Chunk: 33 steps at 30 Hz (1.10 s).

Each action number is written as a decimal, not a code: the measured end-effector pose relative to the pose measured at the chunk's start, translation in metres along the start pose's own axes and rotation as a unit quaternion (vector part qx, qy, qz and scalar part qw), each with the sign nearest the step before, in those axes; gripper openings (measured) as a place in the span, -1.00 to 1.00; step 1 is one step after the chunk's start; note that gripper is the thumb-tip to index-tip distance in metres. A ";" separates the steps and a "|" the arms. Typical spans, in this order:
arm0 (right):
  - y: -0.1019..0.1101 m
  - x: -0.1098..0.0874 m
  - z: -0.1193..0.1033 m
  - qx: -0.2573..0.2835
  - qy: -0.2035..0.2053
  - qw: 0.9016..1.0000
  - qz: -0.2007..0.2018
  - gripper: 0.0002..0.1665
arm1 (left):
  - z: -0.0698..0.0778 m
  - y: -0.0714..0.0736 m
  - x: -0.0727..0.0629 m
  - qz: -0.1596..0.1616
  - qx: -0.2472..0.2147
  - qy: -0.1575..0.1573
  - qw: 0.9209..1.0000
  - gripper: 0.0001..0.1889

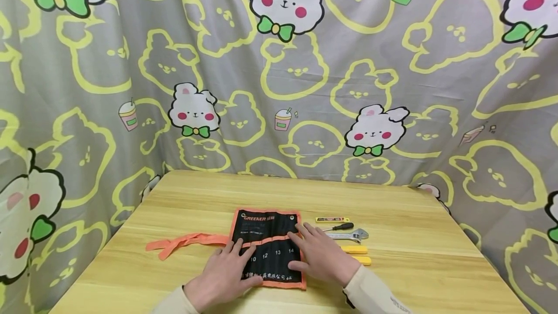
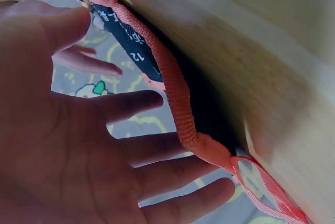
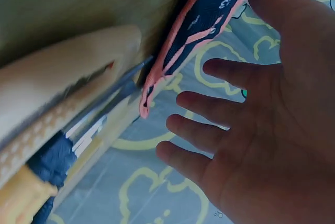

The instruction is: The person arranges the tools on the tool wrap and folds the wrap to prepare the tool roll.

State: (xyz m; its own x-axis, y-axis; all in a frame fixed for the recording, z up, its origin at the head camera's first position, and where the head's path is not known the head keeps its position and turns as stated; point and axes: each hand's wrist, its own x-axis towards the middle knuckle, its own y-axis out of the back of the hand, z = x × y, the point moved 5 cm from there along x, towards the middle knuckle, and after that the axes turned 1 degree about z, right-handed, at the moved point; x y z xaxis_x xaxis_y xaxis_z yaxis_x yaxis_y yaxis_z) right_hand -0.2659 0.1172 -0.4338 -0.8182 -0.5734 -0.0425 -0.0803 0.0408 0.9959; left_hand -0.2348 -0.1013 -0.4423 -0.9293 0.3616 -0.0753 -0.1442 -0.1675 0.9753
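Pale sleeves (image 1: 174, 302) entered at the bottom edge, leading to a person's left hand (image 1: 224, 270) and right hand (image 1: 327, 258), both with fingers extended and gripping nothing. Beneath them, on a wood-grain table (image 1: 196, 197), lay a black GREENER tool pouch (image 1: 270, 251) with orange edging, its numbered pockets facing up. The left hand covered its lower left, the right hand its right side; how firmly the fingertips pressed could not be told. Orange ties (image 1: 192, 239) trailed leftward; a screwdriver (image 1: 342, 227), adjustable wrench (image 1: 355, 235) and two yellow handles (image 1: 363, 260) lay just right of the pouch. Flattening the pouch seemed the step in hand; doing it well probably called for light outward strokes, since its edging looked wavy in the left wrist view, and for stopping short of the tools.
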 end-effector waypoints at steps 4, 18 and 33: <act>-0.005 0.008 -0.002 -0.009 -0.002 1.000 -0.011 -0.09 | -0.001 -0.001 0.000 0.005 0.008 -0.007 1.000 -0.13; -0.013 0.018 -0.010 -0.024 -0.011 0.998 -0.051 -0.06 | -0.007 -0.003 0.001 -0.013 0.005 -0.004 1.000 -0.15; -0.012 0.011 -0.022 -0.030 -0.007 0.998 -0.051 -0.02 | -0.018 0.001 0.004 -0.026 -0.005 0.029 0.999 -0.03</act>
State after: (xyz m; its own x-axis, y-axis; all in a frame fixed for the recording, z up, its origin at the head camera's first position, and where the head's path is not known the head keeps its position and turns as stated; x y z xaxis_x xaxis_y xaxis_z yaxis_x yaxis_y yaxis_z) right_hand -0.2615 0.0929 -0.4450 -0.8152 -0.5606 -0.1454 -0.1303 -0.0671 0.9892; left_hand -0.2448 -0.1165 -0.4450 -0.9386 0.3162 -0.1382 -0.1962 -0.1595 0.9675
